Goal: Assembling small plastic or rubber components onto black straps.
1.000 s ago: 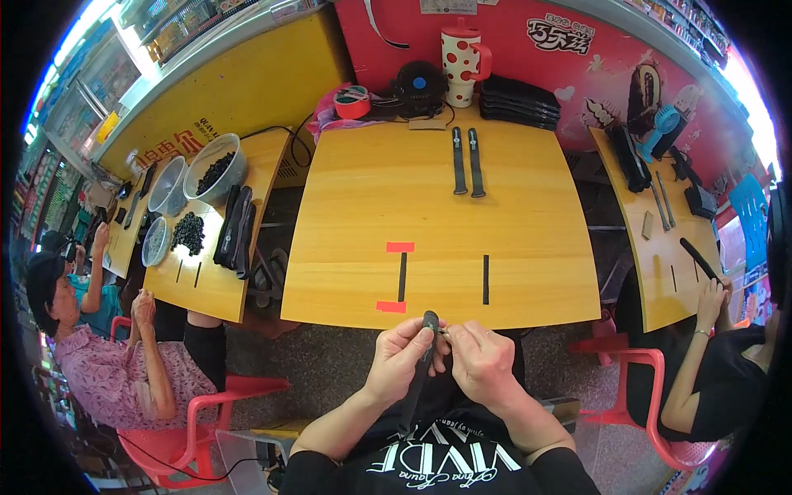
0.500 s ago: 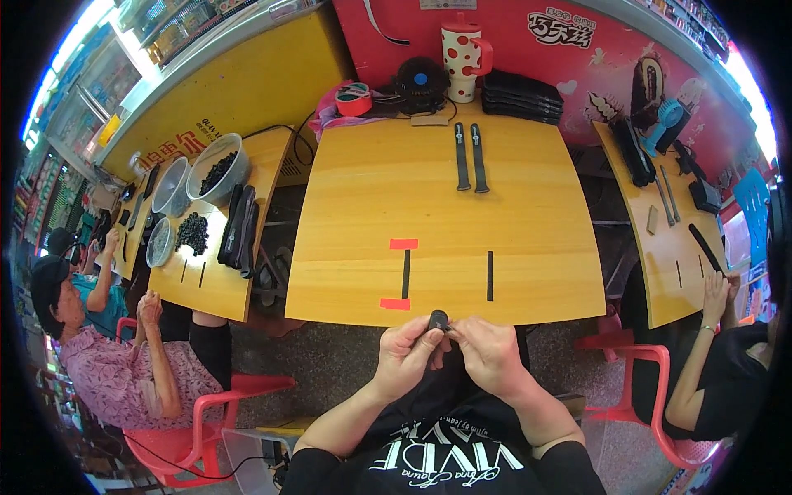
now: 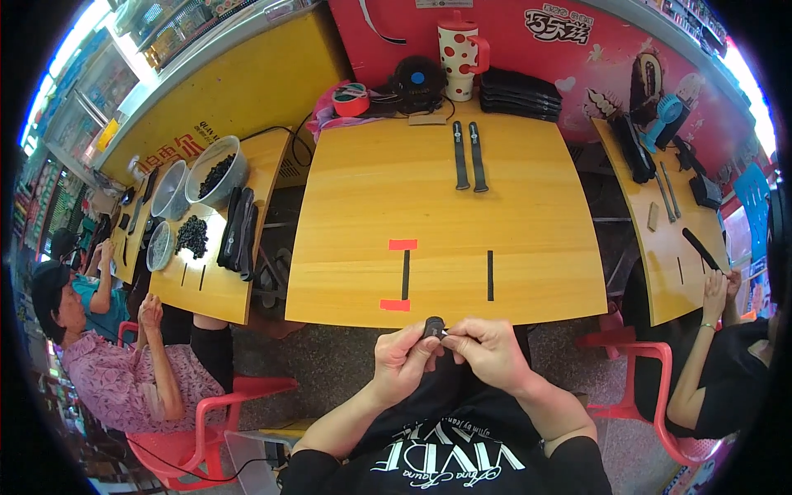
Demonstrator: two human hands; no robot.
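Observation:
Just off the near table edge, my left hand (image 3: 402, 359) is closed around a small black piece with a rounded end (image 3: 432, 327); the rest of it is hidden by my fingers. It resembles the end of a strap. My right hand (image 3: 488, 351) is closed in a pinch right beside it. A tiny pale tip shows at those fingertips, too small to name. Farther up the yellow wooden table (image 3: 346, 206) lie two black straps (image 3: 469, 157), side by side.
Black tape strips (image 3: 490, 276) and red tape pieces (image 3: 395, 305) mark the table. At its back stand a dotted tumbler (image 3: 459, 62), a black fan (image 3: 418, 81), a red tape roll (image 3: 351, 100) and stacked black pouches (image 3: 520, 94). People sit at side tables; bowls (image 3: 218, 171) hold black parts.
Both hands have shifted slightly, and my right hand has turned a little. The black piece has moved slightly left and down, and a pale tip now shows at my right fingertips.

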